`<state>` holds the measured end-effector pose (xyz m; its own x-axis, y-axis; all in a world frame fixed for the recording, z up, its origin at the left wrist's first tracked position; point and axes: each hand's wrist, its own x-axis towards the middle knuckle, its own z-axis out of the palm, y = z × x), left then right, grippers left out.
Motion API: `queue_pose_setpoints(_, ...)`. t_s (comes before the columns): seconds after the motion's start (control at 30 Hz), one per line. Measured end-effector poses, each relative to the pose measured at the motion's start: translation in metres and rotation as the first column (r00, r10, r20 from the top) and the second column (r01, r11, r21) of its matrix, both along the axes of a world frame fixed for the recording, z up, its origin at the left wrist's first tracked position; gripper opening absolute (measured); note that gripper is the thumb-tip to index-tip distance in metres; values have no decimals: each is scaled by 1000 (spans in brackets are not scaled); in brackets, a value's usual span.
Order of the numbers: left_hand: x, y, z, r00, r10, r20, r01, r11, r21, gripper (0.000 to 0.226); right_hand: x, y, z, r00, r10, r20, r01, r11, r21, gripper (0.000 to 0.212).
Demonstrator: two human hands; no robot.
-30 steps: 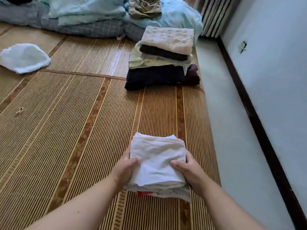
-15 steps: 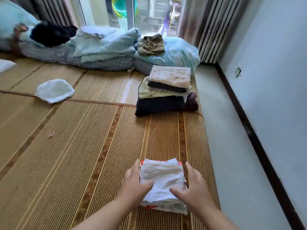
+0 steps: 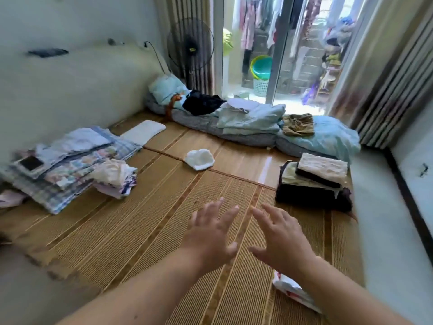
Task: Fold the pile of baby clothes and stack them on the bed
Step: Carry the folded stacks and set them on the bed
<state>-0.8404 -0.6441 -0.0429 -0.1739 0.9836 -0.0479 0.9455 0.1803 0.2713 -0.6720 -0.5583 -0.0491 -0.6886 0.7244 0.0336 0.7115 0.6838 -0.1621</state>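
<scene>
My left hand and my right hand hover side by side over the woven bamboo mat, fingers spread, holding nothing. Just below my right forearm lies the small folded stack of white baby clothes, mostly hidden by the arm. A taller stack of folded clothes, dark at the bottom and beige on top, sits at the right edge of the mat. At the left lies a loose pile of pale and printed clothes. A single white garment rests in the middle of the mat.
Folded plaid and printed bedding with a phone on it lies at the left. Blue and grey quilts line the far edge. A standing fan is behind them, by the glass door. The bare mattress edge runs along the right.
Both hands have let go of the small white stack and lifted above it with fingers spread. The view has swung up and left, bringing the left pile and the room into sight.
</scene>
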Motion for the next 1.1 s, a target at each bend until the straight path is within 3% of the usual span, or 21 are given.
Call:
queue_pose_setpoints(0.2,-162,-89,1,989,134,-59,-137,989,-56,79,-172,-65,7,990,124,69,-124,992,-3,86)
queue_pose_setpoints(0.47,-366,-172,3,956,278,-98,-290,944,-155,75,-385,-127,2,982,188,-9,-188,979,-81,83)
queue_pose_setpoints(1.1,-572,-77,-3,945,322,-53,-326,931,-165,73,-604,-32,-4,972,213,99,-199,972,-128,78)
